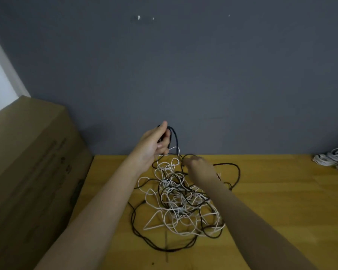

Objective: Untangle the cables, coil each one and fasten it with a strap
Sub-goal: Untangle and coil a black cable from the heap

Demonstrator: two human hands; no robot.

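Tangle of cables (181,201) at table centre: thin white and black cords, looped and knotted, matte. Left hand (154,145), raised at the tangle's 11 o'clock, fingers curled around a black cable (175,139) lifted from the heap. Right hand (197,166) blurred at 12 o'clock, low on the cords; grip unclear. Smooth yellow wooden table (271,201). Coiled white cables (332,158) at 2 o'clock. Cardboard box (33,162) at 9 o'clock.

Left hand (154,143) raised, fingers curled round a black cable (175,139); right hand (198,167) lower, knuckles up, fingers bent, grip unclear.
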